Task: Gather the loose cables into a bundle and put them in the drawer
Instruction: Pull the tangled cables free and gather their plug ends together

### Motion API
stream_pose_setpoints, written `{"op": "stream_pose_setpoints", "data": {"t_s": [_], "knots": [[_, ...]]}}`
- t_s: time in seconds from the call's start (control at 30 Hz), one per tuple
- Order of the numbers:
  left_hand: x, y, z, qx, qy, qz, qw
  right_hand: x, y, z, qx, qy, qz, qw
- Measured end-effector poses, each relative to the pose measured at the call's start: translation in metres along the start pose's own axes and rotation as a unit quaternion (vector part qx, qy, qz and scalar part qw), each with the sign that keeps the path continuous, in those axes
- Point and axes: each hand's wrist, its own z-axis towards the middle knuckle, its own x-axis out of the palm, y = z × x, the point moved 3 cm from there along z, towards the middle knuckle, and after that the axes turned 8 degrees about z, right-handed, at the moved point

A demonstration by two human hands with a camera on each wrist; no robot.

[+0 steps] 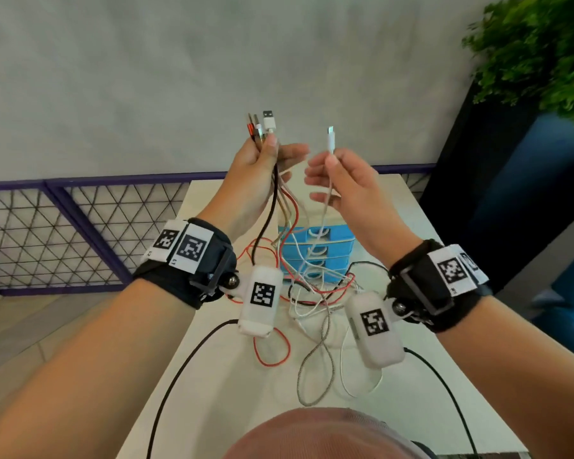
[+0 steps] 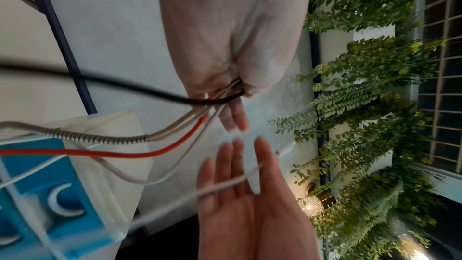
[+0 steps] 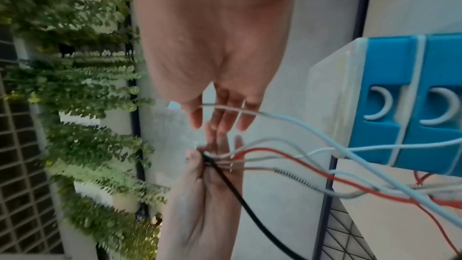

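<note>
1. My left hand [image 1: 262,167] is pinching a cluster of plug ends [image 1: 260,127] between thumb and fingers, held up in front of the wall, with the red, black, braided and white cables [image 1: 312,293] trailing down to a tangle on the table [image 1: 212,376].
2. My right hand [image 1: 342,183] is pinching one white cable [image 1: 331,140] just below its plug, near the left hand but not touching it.
3. I am judging the cables to be light, limp and fairly slick. The plug ends are the stiffest part, so gripping just behind them looks the surest hold. The braided one probably kinks less.
4. The slack is likely to snag on the blue drawers [image 1: 315,250], which stand on the table behind the tangle.
5. The head view is showing the plugs and the whole tangle. The left wrist view is showing instead where the cables leave my grip, at the base of the thumb.
6. The right wrist view is showing the white cable running across my fingers [image 3: 225,114]. Every drawer front in view looks closed.
</note>
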Motion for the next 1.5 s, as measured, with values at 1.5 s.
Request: {"op": "stream_pose_setpoints", "data": {"t_s": [1.5], "knots": [[-0.011, 0.016, -0.010, 0.048, -0.026, 0.204, 0.977, 0.028, -0.025, -0.011, 0.132, 0.125, -0.137, 0.974]]}}
